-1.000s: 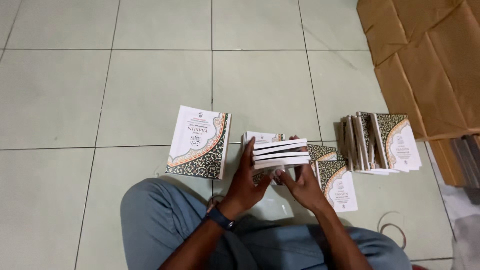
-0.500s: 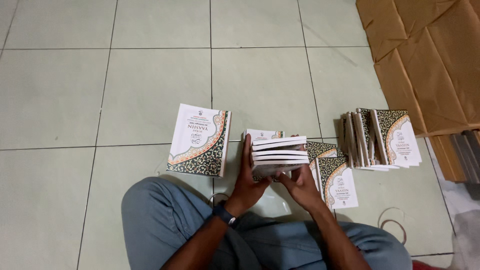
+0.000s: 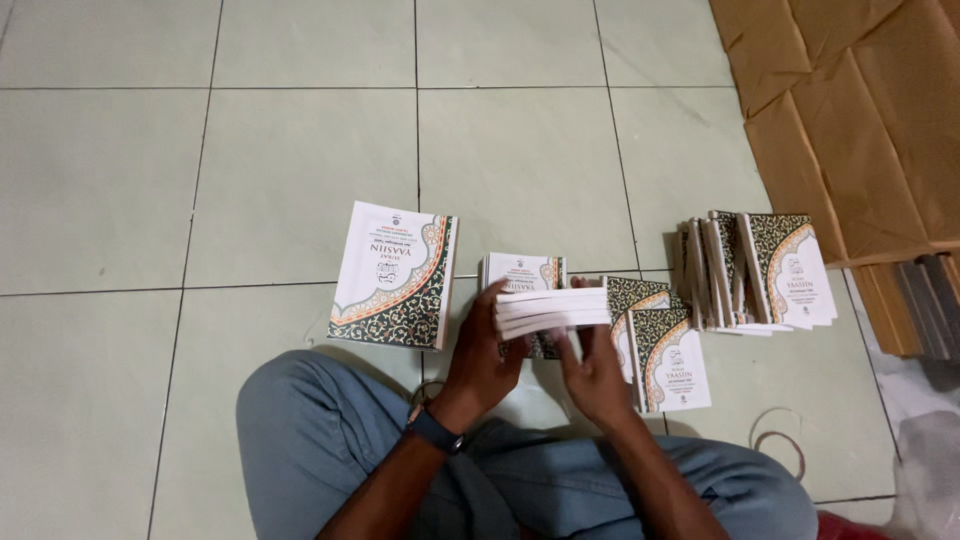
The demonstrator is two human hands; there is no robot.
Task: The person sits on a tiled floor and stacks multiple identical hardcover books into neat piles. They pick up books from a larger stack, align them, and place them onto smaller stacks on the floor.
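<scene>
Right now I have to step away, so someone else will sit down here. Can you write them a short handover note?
Left hand and right hand both grip a small bundle of booklets, edges outward, just above the floor.
Lying flat on the tiles: one booklet stack to the left, two booklets to the right, a leaning row of booklets further right.
Done: several groups laid out.
Left: the bundle in hand is not yet set down.

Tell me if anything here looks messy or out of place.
Mostly tidy. The one untidy spot is the row of booklets on the right: they lean against each other, fanned and uneven, not squared up. Both hands, left hand and right hand, hold a small stack of booklets. The lone booklet lies flat.
</scene>
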